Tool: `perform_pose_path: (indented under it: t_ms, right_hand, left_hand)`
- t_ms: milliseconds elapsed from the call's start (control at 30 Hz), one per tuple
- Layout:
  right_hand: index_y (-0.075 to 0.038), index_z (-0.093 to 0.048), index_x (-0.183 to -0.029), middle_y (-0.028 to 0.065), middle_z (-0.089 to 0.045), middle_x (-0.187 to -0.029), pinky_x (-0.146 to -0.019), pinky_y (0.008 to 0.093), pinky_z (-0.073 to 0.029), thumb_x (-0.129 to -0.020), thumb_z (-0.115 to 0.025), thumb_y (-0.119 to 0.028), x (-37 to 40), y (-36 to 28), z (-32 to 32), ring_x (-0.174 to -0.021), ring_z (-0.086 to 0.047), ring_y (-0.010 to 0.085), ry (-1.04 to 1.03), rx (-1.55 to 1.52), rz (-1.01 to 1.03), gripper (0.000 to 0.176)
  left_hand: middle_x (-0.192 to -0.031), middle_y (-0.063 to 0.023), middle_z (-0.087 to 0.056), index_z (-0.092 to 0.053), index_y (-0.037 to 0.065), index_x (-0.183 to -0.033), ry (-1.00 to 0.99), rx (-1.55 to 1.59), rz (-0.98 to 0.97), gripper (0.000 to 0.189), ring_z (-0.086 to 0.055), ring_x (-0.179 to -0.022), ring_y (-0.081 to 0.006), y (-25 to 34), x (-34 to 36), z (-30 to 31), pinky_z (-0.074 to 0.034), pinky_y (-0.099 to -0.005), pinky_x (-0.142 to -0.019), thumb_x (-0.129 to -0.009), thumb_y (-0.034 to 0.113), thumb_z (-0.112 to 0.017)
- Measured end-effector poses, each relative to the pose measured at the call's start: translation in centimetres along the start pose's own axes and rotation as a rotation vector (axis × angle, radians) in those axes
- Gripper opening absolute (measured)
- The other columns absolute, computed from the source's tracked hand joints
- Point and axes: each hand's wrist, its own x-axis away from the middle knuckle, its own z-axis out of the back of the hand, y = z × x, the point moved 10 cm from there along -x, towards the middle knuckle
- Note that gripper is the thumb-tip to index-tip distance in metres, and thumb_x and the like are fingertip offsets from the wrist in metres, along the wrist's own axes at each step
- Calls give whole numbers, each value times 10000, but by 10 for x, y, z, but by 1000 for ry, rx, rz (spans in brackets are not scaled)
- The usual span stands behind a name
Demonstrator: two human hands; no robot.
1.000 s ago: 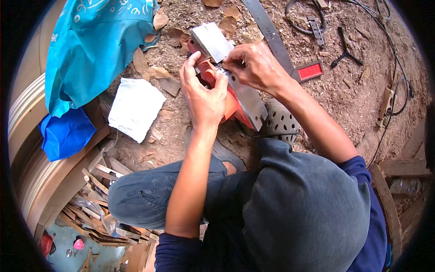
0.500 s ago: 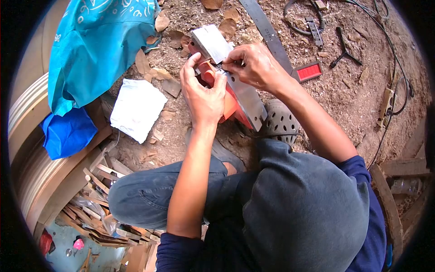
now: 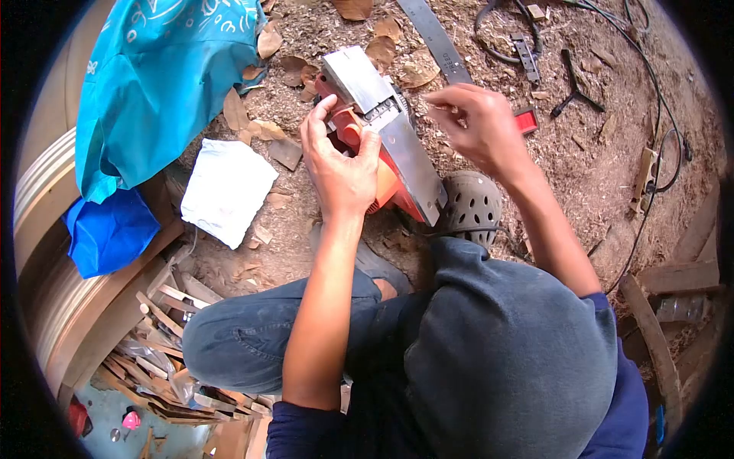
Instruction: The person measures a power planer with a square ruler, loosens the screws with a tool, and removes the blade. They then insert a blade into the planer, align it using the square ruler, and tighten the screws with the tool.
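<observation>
An electric planer (image 3: 394, 180) with a red and orange body rests upside down, its metal sole facing up. Around the side of its body, my left hand (image 3: 344, 161) is closed, with the thumb near the blade slot. My right hand (image 3: 482, 126) is raised just right of the planer, apart from it, fingers curled in a pinch and slightly blurred. Whatever those fingers hold, if anything, cannot be made out. Behind that hand lies a long flat steel blade (image 3: 434, 38) with markings, and a block with a red face (image 3: 525, 121) shows beside the wrist.
Sawdust and dry leaves (image 3: 382, 53) cover the ground. A white cloth (image 3: 229, 191), a teal cloth (image 3: 168, 99) and a blue cloth (image 3: 111, 229) lie left. A black three-armed piece (image 3: 573, 88), cables (image 3: 661, 84) and a power strip (image 3: 646, 180) are right. Wood scraps (image 3: 153, 359) sit lower left.
My right hand has left the planer's blade slot and moved to the right, uncovering the slot. My left hand stays on the planer.
</observation>
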Motion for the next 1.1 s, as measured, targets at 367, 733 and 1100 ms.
perform_pose_path:
  t_ms: [367, 733, 1100]
  right_hand:
    - [-42, -746, -1202, 126, -735, -1215, -982, 445, -565, -887, -802, -109, 32, 11, 27, -1122, -685, 342, -61, 324, 213, 327]
    - [-7, -811, -1026, 195, -783, -1000, -844, 450, -595, -913, -787, -171, -31, 5, -49, -930, -760, 365, -56, -26, 58, 200]
    - [8, -793, -962, 222, -763, -929, -822, 465, -592, -896, -773, -137, -32, 5, -55, -893, -747, 395, -14, -11, 111, 161]
  left_hand:
    - [-1349, -164, -593, -581, 60, -1424, 25, 4, 7, 618, -584, -1293, -340, 1, 1, 0, -448, -471, -1141, -845, 77, -796]
    - [-1327, -199, -585, -556, 44, -1415, -34, 65, 20, 727, -602, -1248, -388, -3, -7, -2, -488, -483, -1090, -754, 83, -856]
    - [-1303, -182, -597, -566, 50, -1399, -9, 53, -2, 741, -616, -1222, -362, -1, -6, -1, -503, -469, -1069, -729, 77, -881]
